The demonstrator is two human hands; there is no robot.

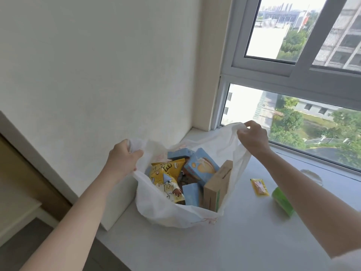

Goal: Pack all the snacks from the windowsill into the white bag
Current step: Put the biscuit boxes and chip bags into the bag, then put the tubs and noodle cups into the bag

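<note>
The white plastic bag (166, 212) stands open on the white windowsill (224, 241). My left hand (123, 159) grips its left handle and my right hand (252, 135) grips its right handle, holding the mouth wide. Inside lie a yellow cartoon snack pouch (168, 178), several light blue boxes (203, 165) and a brown cardboard box (216, 186) standing on edge. On the sill to the right of the bag lie a small yellow sachet (259, 187) and a green cylinder-shaped pack (282, 201), partly hidden behind my right forearm.
The window (293, 118) runs along the far side of the sill, with its grey frame close behind the bag. A cream wall (97, 75) stands to the left. The sill's near-left edge drops to a wooden floor (23, 241).
</note>
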